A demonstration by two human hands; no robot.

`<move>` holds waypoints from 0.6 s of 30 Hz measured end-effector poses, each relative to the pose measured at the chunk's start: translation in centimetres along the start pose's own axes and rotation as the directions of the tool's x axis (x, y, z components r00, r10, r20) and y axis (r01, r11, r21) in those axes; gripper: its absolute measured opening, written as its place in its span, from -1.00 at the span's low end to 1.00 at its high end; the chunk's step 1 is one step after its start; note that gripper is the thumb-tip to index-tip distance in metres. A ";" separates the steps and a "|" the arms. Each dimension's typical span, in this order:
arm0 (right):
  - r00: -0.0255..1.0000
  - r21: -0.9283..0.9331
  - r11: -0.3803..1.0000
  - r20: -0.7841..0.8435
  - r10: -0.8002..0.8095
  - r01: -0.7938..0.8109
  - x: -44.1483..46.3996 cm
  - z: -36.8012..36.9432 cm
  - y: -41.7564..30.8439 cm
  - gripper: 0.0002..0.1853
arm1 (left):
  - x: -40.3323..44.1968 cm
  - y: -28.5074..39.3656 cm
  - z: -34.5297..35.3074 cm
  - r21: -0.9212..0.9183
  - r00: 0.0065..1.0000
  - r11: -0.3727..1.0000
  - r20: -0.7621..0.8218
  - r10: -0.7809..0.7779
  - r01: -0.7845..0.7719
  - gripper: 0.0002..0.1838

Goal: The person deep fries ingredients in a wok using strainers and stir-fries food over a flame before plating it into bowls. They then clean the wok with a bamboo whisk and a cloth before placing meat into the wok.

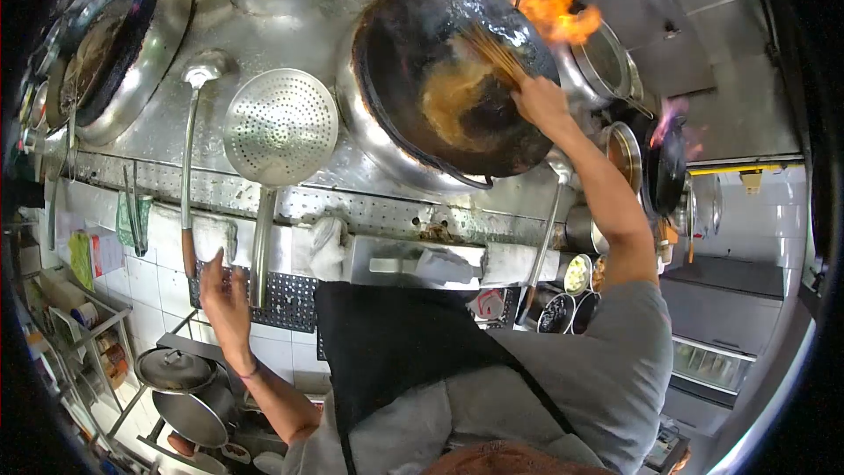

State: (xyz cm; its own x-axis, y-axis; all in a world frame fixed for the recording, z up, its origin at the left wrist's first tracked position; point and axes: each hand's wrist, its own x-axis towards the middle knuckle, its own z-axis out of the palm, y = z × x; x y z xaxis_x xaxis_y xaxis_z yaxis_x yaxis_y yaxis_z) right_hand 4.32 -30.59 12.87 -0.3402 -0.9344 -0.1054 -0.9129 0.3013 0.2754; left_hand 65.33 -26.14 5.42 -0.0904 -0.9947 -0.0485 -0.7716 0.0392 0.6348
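Observation:
A large dark wok [396,62] rests on a burner ring, with brownish liquid [453,101] pooled inside. My right hand [541,104] is closed round a bamboo brush [492,53], whose bristles touch the wok's inner surface. Lower left, my left hand [226,301] is raised with its fingers apart and holds nothing. It is just right of the wooden handle of a ladle [191,136] and left of the handle of a round perforated strainer [281,127]. Both utensils lie on the steel stovetop.
Flames [558,16] rise behind the wok's right side. Another wok [110,57] stands at the far left, and a lidded pot [180,369] is low at the left. White cloths [327,246] hang on the front rail. A second ladle [545,242] leans at the right.

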 end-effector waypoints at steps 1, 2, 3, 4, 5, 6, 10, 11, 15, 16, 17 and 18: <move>0.999 -0.024 0.999 -0.038 -0.031 0.030 1.2 1.0 -0.5 -0.50 | 0.4 1.1 -0.5 0.007 0.996 0.997 -0.051 0.075 -0.075 -0.61; 0.994 -0.059 0.993 -0.016 -0.107 0.106 0.8 1.3 0.4 -0.47 | 0.7 2.0 -1.1 0.018 0.983 0.988 -0.105 0.151 -0.150 -0.61; 0.983 -0.097 0.978 0.009 -0.184 0.184 -0.5 -0.7 0.7 -0.44 | 0.3 1.4 -1.5 -0.091 0.992 0.995 -0.122 0.039 -0.050 -0.61; 0.966 -0.133 0.956 0.041 -0.257 0.260 -1.8 -2.2 1.5 -0.41 | -0.5 0.0 -2.0 -0.202 0.990 0.978 -0.121 -0.075 0.050 -0.61; 0.951 -0.132 0.946 0.138 -0.278 0.296 -2.5 -2.8 3.5 -0.34 | -1.1 -1.3 -2.4 -0.212 0.984 0.974 -0.145 -0.105 0.073 -0.61; 0.952 -0.195 0.938 0.170 -0.256 0.287 -2.7 -2.9 5.7 -0.34 | -2.0 -2.2 -2.7 -0.170 0.977 0.977 -0.145 -0.154 0.128 -0.62; 0.955 -0.246 0.923 0.109 -0.277 0.296 1.3 -2.6 6.8 -0.36 | -3.1 -3.9 -2.0 -0.174 0.963 0.968 -0.168 -0.210 0.181 -0.64; 0.952 -0.212 0.929 0.057 -0.299 0.304 2.8 -2.4 5.8 -0.37 | -3.3 -4.1 -1.4 -0.220 0.968 0.964 -0.163 -0.189 0.151 -0.64; 0.904 -0.182 0.899 -0.084 -0.419 0.399 4.8 -1.8 3.7 -0.38 | -0.8 1.3 -1.0 -0.201 0.983 0.978 -0.163 -0.086 0.052 -0.66; 0.917 -0.212 0.899 -0.033 -0.399 0.383 3.9 -2.3 4.9 -0.38 | -1.0 1.2 -1.7 -0.220 0.978 0.972 -0.165 -0.126 0.088 -0.66; 0.927 -0.243 0.898 0.018 -0.373 0.366 2.8 -2.8 6.4 -0.38 | -1.4 0.8 -2.4 -0.240 0.973 0.963 -0.164 -0.164 0.122 -0.67; 0.936 -0.276 0.895 0.067 -0.346 0.351 2.2 -3.2 7.8 -0.38 | -1.7 0.2 -2.9 -0.261 0.966 0.953 -0.164 -0.202 0.155 -0.67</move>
State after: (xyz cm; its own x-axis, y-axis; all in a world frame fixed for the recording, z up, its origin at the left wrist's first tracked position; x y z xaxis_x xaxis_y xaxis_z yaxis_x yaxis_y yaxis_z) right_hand -2.78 -30.87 17.87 -0.0177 -0.9659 -0.2583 -0.8740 -0.1105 0.4732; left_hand 67.14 -24.74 7.91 0.1719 -0.9839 -0.0485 -0.5850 -0.1416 0.7986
